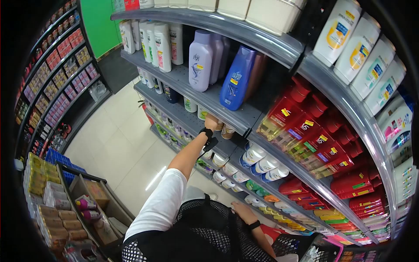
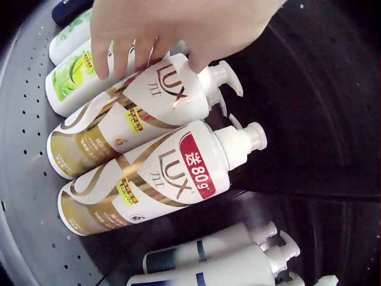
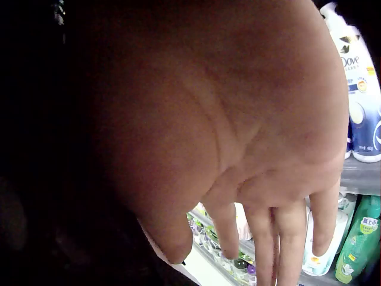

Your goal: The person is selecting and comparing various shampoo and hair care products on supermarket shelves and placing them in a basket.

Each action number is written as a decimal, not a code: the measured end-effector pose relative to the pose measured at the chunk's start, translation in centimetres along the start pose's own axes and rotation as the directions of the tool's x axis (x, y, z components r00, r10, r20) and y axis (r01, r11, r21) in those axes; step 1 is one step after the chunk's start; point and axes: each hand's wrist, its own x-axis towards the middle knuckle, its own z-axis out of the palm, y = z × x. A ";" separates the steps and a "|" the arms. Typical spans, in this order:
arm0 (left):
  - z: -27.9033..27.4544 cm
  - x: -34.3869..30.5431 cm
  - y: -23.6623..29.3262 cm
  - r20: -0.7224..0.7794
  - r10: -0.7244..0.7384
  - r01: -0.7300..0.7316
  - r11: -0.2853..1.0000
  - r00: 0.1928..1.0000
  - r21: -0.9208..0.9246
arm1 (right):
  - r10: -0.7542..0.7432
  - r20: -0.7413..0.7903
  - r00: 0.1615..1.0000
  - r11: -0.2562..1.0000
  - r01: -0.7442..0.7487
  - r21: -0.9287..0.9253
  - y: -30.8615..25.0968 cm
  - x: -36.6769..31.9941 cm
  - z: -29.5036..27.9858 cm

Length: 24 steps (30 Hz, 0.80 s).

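In the left wrist view my left hand (image 2: 184, 27) reaches over the row of bottles. Its fingers point down across a green-and-white bottle (image 2: 74, 74), beside a white-and-gold LUX pump bottle (image 2: 128, 110), and the thumb tip is right at that bottle's shoulder. A second LUX pump bottle (image 2: 149, 179), with a red label, stands next to it. Seen from the head, the left hand (image 1: 211, 122) is at the second shelf, partly hidden under the shelf edge. My right hand (image 3: 238, 137) hangs low by the body with fingers extended and nothing in the palm.
Purple (image 1: 200, 61) and blue (image 1: 238, 78) shampoo bottles stand on the shelf above the left hand. Red VS pump bottles (image 1: 301, 122) fill the shelf to the right. A black basket (image 1: 323, 244) is low at the right, and stacked goods (image 1: 56, 218) stand on the left.
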 end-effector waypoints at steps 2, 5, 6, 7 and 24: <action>-0.3 0.4 -0.2 0.066 0.044 -0.048 0.998 0.997 0.050 | 0.001 0.038 0.999 1.000 0.000 -0.026 -1.8 0.8 -1.6; -1.3 0.1 0.0 0.182 -0.011 -0.003 0.997 0.983 0.074 | -0.029 0.053 0.998 0.999 0.030 -0.026 -1.8 1.3 -0.7; -1.5 0.1 -0.5 0.181 0.116 -0.136 0.985 0.977 0.102 | -0.027 0.055 0.998 0.999 0.028 -0.024 -1.7 1.4 -0.4; -1.4 0.2 -0.8 0.184 0.114 -0.135 0.986 0.976 0.102 | -0.020 0.062 0.998 0.999 0.022 -0.024 -1.9 1.5 -0.3; -0.8 2.5 -6.1 0.165 0.393 -0.422 0.882 0.904 0.209 | 0.016 0.053 0.998 1.000 -0.015 -0.016 -2.1 3.5 0.0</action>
